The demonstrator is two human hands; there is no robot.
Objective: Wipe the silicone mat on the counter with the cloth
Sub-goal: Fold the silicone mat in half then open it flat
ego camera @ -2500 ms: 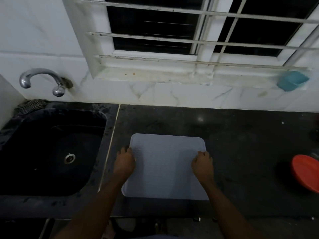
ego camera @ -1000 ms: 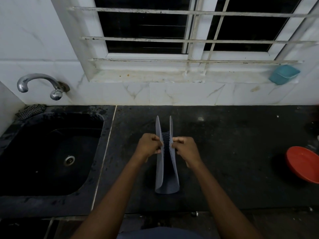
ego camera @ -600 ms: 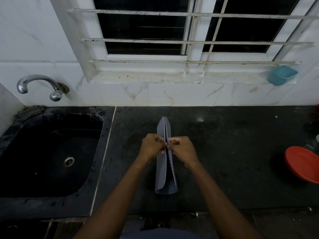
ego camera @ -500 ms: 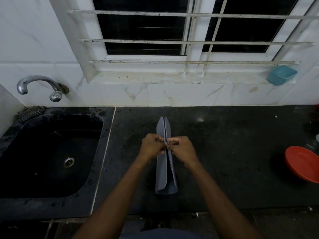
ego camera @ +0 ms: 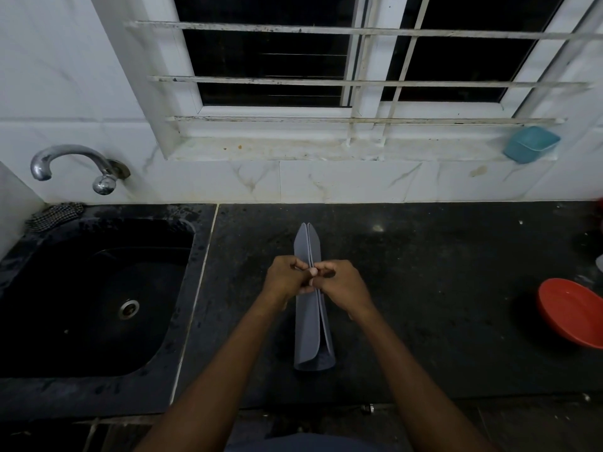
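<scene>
The grey silicone mat (ego camera: 308, 327) is folded in half, its two side edges pressed together and standing up from the black counter (ego camera: 424, 288). My left hand (ego camera: 285, 280) and my right hand (ego camera: 339, 283) pinch those joined edges from either side, fingertips meeting at the middle. A dark checked cloth (ego camera: 54, 215) lies crumpled at the back left corner of the sink, far from both hands.
A black sink (ego camera: 88, 298) with a steel tap (ego camera: 75, 164) fills the left side. A red bowl (ego camera: 571, 311) sits at the counter's right edge. A teal tub (ego camera: 530, 143) rests on the window sill. The counter's front edge runs just below my forearms.
The mat lay flat under my hands; I lifted its two sides and brought them together. In the last half second the fold has closed fully and the hands barely moved.
</scene>
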